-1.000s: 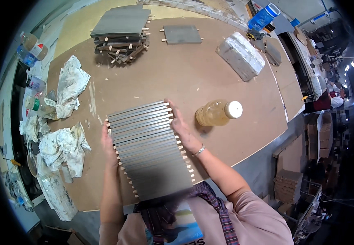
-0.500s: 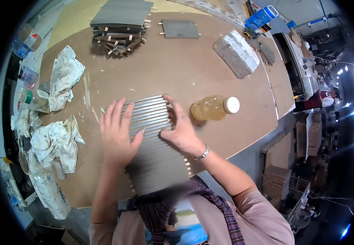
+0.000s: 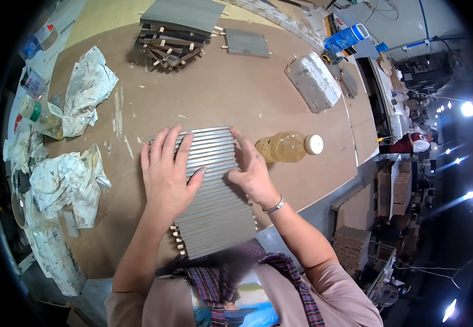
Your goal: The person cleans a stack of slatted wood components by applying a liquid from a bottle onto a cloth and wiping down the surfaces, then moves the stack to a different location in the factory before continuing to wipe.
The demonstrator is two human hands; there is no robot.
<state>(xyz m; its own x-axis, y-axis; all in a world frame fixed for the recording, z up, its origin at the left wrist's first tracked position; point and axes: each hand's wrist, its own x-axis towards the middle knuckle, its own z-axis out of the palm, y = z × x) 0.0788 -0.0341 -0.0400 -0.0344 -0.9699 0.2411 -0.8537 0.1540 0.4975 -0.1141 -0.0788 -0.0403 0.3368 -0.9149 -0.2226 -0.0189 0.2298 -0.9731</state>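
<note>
A row of thin grey panels [image 3: 214, 210], packed together with their long edges showing, lies in front of me. Light wooden dowels [image 3: 177, 238] stick out along both of its sides. My left hand [image 3: 170, 171] rests over the left part of the row's far end, fingers extended and thumb apart on the edges. Opposite it, my right hand [image 3: 253, 177] curves round the right side, with its thumb on the row. Between them, the two hands clasp the panels. Just right of my right hand, a clear bottle of yellowish liquid [image 3: 283, 147] with a white cap lies or leans on the brown board.
Far off stand a stack of dowelled grey panels [image 3: 179, 19] and a single panel [image 3: 246, 42]. A whitish wrapped block [image 3: 314, 82] sits at far right, near a blue bottle [image 3: 346, 38]. Stained crumpled cloths [image 3: 64, 182] and plastic bottles [image 3: 43, 117] line the left. Another person [image 3: 411, 143] stands away at right.
The view has shifted a little, so the row and both hands appear slightly farther right. Both hands keep nearly the same hold at the row's far end.
</note>
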